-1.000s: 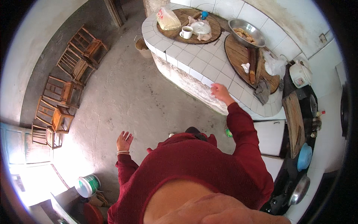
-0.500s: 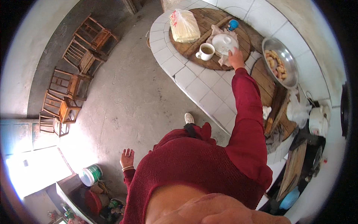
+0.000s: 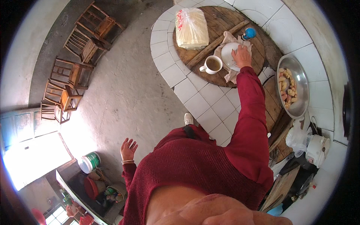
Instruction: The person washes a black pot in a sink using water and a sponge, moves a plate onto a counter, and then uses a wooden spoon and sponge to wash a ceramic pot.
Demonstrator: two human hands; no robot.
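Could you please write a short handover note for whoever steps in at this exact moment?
Right hand: stretched out, palm and fingers resting on the white plate; no grip visible.
Left hand: empty, fingers spread, hanging at the side over the floor.
The plate lies on a cloth on the round wooden board, beside a full cup and a bagged loaf.
Done: plate reached. Left: plate not lifted yet.

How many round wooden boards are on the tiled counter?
2. One round wooden board lies under the right hand; another sits beneath the metal basin, partly hidden.
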